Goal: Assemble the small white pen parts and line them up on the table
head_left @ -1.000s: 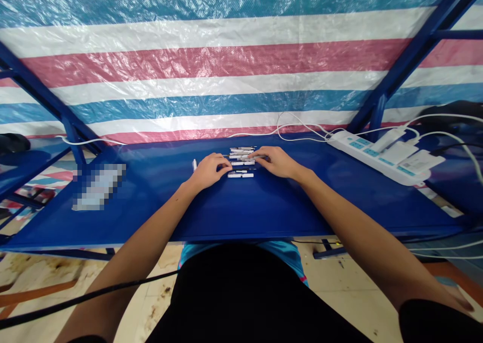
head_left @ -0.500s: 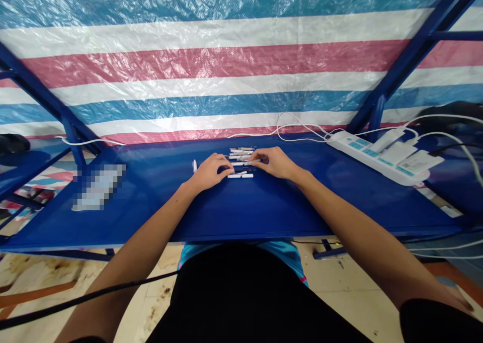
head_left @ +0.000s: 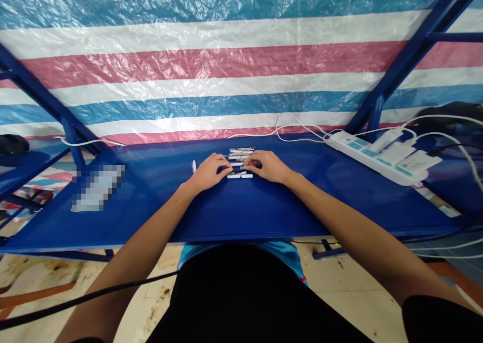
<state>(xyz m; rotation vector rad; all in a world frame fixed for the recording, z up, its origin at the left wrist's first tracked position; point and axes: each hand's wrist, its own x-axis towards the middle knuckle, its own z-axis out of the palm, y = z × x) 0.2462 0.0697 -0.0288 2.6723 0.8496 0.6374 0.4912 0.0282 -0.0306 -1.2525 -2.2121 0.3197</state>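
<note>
Several small white pens [head_left: 241, 154] lie in a row on the blue table [head_left: 241, 202], just beyond my hands. My left hand [head_left: 209, 172] rests on the table at the left end of the row, fingers curled, its fingertips pinching one end of a pen [head_left: 240, 176]. My right hand [head_left: 267, 165] has its fingers bent onto the right side of the row and pinches the pens there. One single white pen [head_left: 194, 166] lies apart, left of my left hand.
A white power strip [head_left: 377, 157] with plugged-in chargers and white cables sits at the back right. A blurred-out flat object [head_left: 98, 187] lies at the left. Blue frame struts rise on both sides against a striped tarpaulin. A black cable crosses my lap.
My right hand has slid left and nearer along the row of pens. My left hand has hardly moved.
</note>
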